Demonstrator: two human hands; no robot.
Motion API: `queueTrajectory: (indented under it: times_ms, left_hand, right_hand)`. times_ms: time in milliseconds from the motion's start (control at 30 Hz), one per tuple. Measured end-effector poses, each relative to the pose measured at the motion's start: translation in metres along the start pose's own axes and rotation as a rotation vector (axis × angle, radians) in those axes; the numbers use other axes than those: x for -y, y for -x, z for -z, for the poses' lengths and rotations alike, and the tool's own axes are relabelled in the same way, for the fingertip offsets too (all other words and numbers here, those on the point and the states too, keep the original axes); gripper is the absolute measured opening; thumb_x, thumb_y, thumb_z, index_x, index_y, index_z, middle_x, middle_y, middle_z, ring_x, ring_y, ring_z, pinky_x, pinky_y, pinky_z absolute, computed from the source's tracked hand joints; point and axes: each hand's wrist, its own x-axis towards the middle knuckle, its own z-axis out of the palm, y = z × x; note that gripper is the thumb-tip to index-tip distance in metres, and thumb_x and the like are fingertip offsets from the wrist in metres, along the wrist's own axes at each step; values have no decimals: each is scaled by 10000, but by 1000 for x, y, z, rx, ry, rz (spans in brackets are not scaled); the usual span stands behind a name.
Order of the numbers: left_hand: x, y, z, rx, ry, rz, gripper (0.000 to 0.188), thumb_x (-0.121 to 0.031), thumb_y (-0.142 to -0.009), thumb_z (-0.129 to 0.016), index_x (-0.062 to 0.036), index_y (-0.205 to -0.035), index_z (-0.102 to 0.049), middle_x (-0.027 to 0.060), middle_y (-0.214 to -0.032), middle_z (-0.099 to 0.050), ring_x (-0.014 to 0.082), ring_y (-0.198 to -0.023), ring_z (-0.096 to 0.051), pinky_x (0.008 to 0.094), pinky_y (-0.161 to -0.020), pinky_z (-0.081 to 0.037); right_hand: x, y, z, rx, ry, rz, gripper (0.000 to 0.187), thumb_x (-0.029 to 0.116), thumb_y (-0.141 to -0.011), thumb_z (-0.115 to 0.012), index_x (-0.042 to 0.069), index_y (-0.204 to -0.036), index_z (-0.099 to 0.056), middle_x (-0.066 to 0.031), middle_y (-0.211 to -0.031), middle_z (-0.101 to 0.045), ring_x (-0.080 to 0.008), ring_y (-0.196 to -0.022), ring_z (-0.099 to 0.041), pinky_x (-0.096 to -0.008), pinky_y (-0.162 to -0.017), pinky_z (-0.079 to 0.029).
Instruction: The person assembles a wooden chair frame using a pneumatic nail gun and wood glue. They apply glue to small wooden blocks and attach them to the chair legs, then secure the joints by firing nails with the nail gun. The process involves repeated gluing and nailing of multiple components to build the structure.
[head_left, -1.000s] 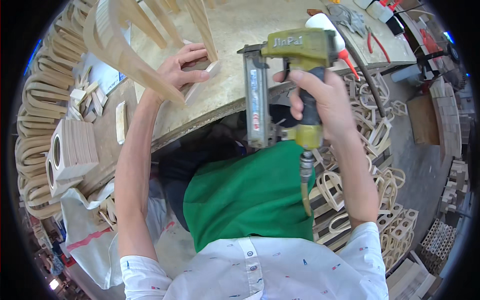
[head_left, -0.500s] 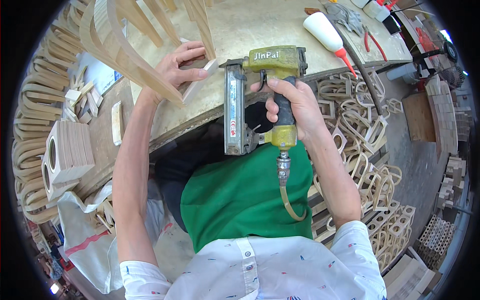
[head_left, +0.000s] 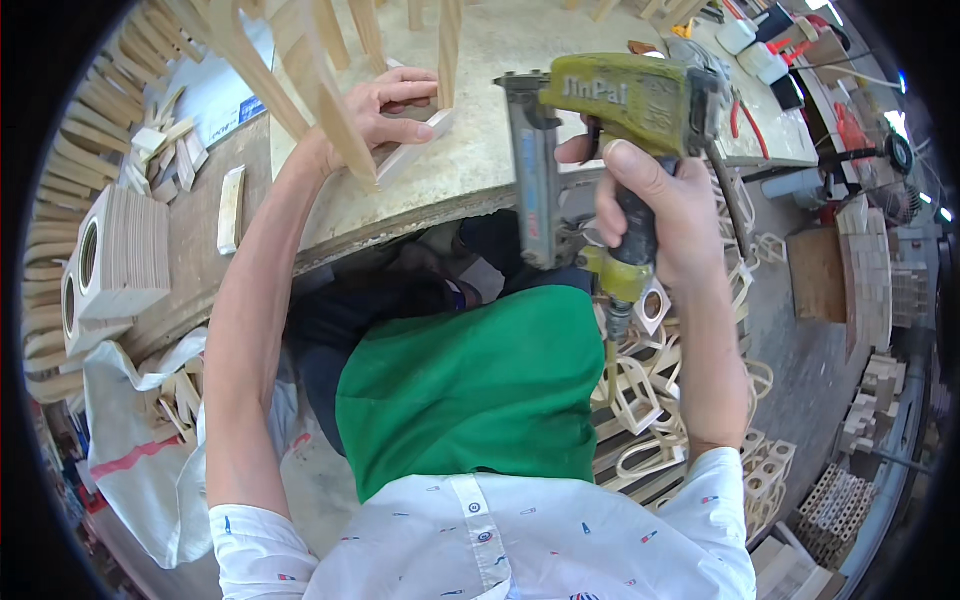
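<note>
My right hand (head_left: 665,200) is wrapped round the black grip of a yellow-green air nail gun (head_left: 625,100). The gun is raised over the front edge of the workbench, apart from the wood, with its silver magazine on the left side. My left hand (head_left: 385,108) grips a short pale wooden crosspiece (head_left: 408,155), thumb laid along it and fingers behind. The crosspiece joins the lower ends of a bent wooden frame (head_left: 335,105) that stands on the bench. The upper part of the frame runs out of view.
The workbench (head_left: 460,165) holds wood offcuts (head_left: 172,150) and a stack of panels with round holes (head_left: 130,260) at left. Red-handled pliers (head_left: 748,125) and glue bottles (head_left: 738,35) lie far right. Bent wooden pieces (head_left: 650,400) are piled low at right. A white sack (head_left: 140,460) stands lower left.
The nail gun has moved right and up, away from the crosspiece, and is slightly blurred. My left hand keeps its hold. The white glue bottle at the bench edge is now hidden behind the gun.
</note>
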Motion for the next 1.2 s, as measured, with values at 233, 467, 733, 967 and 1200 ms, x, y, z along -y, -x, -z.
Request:
queueTrajectory:
  times_ms: [233,467,733,967,1200]
  left_hand:
    - [4,-2,1,-2,15,-37,573,-239,-737,-760,-42,-1255,-614,-25,-1287,-459,128,-1071,-459,265,-943,-342]
    - [7,-2,3,-3,20,-51,612,-242,-736,-769,-15,-1274,-586,3,-1312,-463,158,-1120,-462,277,-972,-350]
    - [17,-3,4,-13,56,-51,698,-259,-730,-783,17,-1320,-532,59,-1399,-457,212,-1267,-485,315,-1081,-361]
    - [16,-4,2,-20,62,-52,690,-250,-727,-779,0,-1323,-536,51,-1376,-477,208,-1256,-492,314,-1078,-366]
    - [15,-3,1,-13,64,-61,693,-248,-731,-778,1,-1328,-530,46,-1372,-469,205,-1255,-490,314,-1077,-366]
  right_hand:
    - [0,-7,6,144,906,446,404,36,-719,-660,5,-1117,-599,-119,-878,-663,-257,-715,-637,-361,-651,-511]
    - [-54,-24,8,229,1545,977,473,63,-722,-605,-10,-1187,-556,-70,-1031,-632,-184,-806,-641,-313,-697,-512]
    - [-75,-30,6,248,1462,928,585,48,-673,-649,-26,-1243,-539,-146,-1091,-649,-266,-814,-643,-346,-722,-512]
    - [-81,-34,4,173,1464,1046,461,95,-738,-591,-16,-1184,-563,-54,-953,-615,-170,-732,-614,-293,-657,-501]
    - [-81,-33,3,164,1470,1054,463,102,-735,-592,-21,-1181,-565,-54,-932,-612,-168,-725,-613,-288,-638,-492]
